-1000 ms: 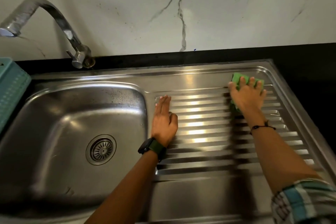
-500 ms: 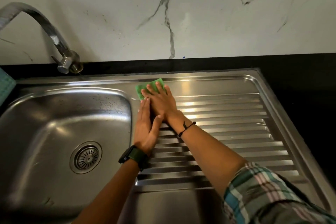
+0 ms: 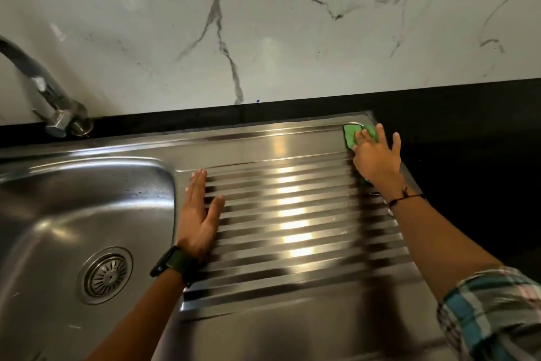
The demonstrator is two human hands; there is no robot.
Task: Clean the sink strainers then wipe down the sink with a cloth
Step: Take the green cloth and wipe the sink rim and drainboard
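A steel sink (image 3: 87,185) has a round strainer (image 3: 105,274) seated in its drain. To its right lies the ribbed drainboard (image 3: 292,214). My right hand (image 3: 376,155) presses a green cloth (image 3: 352,133) flat at the drainboard's far right corner, fingers spread and straight; most of the cloth is hidden under the palm. My left hand (image 3: 197,215) rests flat on the drainboard's left edge beside the basin, fingers straight, holding nothing. A dark watch sits on that wrist.
A chrome tap (image 3: 55,108) arches at the back left. A black countertop (image 3: 468,132) borders the sink behind and to the right. A white marble wall (image 3: 263,24) rises behind it.
My right hand has swept the cloth from the drainboard's left side, next to my left hand, over to its far right corner. The left hand stayed in place.
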